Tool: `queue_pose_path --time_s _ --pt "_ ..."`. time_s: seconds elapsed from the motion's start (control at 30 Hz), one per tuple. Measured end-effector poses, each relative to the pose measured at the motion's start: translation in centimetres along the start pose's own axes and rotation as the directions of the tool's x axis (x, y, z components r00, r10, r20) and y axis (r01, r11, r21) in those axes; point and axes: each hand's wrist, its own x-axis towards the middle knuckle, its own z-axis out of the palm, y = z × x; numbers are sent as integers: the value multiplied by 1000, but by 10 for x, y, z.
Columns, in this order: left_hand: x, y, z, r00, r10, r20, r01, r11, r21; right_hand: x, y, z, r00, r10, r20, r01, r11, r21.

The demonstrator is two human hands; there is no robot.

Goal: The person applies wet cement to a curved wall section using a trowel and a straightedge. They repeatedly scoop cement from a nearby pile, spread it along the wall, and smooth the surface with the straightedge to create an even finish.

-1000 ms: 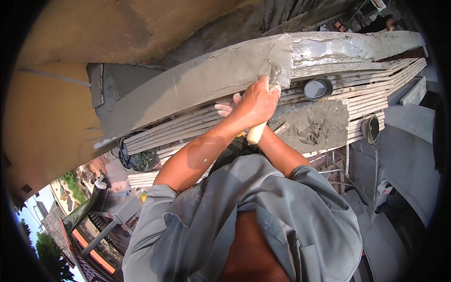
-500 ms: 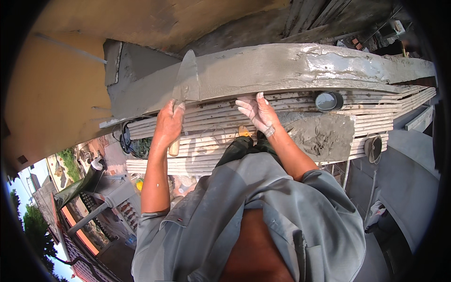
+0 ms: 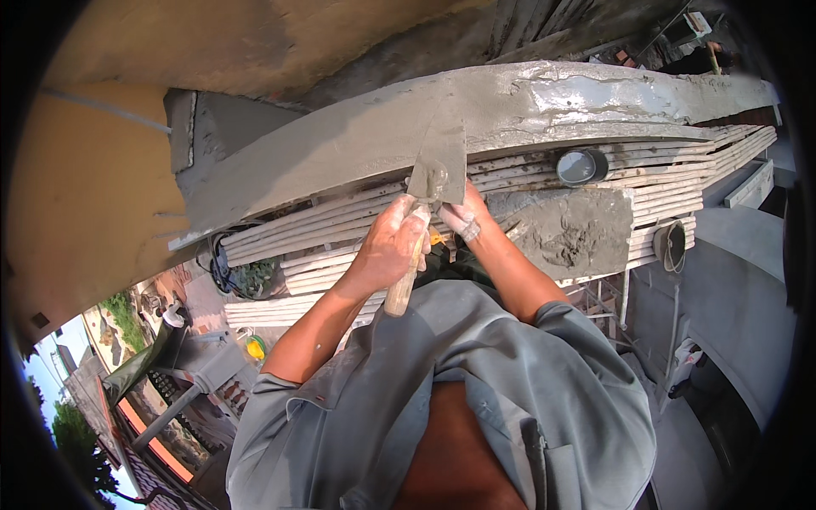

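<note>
My left hand [image 3: 393,245] is closed round the wooden handle of a pointed trowel [image 3: 442,170]. Its blade points away from me and carries a small lump of wet mortar, with the tip over the long grey plastered ledge [image 3: 340,144]. Close beside it, my right hand [image 3: 463,214] is at the blade's right edge, near its heel. The blade hides most of that hand's fingers; whitish mortar coats the hand and wrist. Fresh plaster on the ledge shines wet toward the right.
Under the ledge lies a platform of bamboo poles [image 3: 297,279]. A mortar-covered board [image 3: 578,229] rests on it to my right, with a dark bucket of water [image 3: 582,167] beyond and another bucket [image 3: 670,245] at the edge. A person [image 3: 705,59] is at the far right.
My left hand has brought the trowel right and nearer, off the ledge's left part, to my right hand. A small lump of mortar now shows on the blade, which covers my right fingers.
</note>
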Motion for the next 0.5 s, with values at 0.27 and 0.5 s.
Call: queue_pose_path --time_s 0.27,0.5 --pt "87 43 122 934 281 219 -354 797 489 -6 6 0 999 0 35 1 999 -39" --pt "63 46 88 964 257 69 -238 717 655 -12 5 -12 999 18 48 -13 995 -100"
